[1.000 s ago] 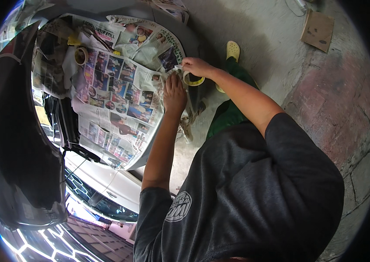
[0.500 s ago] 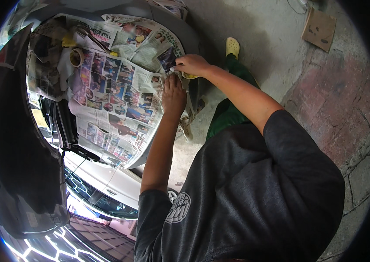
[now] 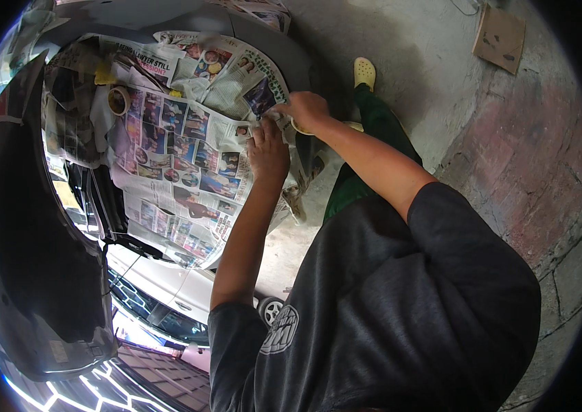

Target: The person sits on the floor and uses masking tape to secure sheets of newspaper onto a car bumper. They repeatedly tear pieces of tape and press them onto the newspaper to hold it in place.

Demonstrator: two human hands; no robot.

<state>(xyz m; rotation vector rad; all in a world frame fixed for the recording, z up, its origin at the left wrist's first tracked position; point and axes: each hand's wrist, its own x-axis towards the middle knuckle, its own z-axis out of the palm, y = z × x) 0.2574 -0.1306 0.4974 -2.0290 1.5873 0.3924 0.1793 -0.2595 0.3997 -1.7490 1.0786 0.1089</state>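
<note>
Colourful newspaper sheets (image 3: pixel 188 144) cover the front of a car. My left hand (image 3: pixel 268 152) lies flat on the sheets' right edge, fingers together, pressing the paper down. Just above and to the right of it, my right hand (image 3: pixel 304 110) is closed on a roll of masking tape (image 3: pixel 299 128) at the paper's edge; only a yellowish arc of the roll shows under the palm. A second tape roll (image 3: pixel 119 101) lies on the papered car at the left.
The raised dark hood (image 3: pixel 23 233) arcs along the left. My green trouser leg (image 3: pixel 366 151) and pale clog (image 3: pixel 365 73) stand on the concrete floor (image 3: pixel 414 62). A cardboard piece (image 3: pixel 500 38) lies at the top right. A white car (image 3: pixel 167 288) shows below.
My right hand has slid left and down along the paper's edge with the tape roll, now mostly hidden under the palm. My left hand stays pressed on the newspaper.
</note>
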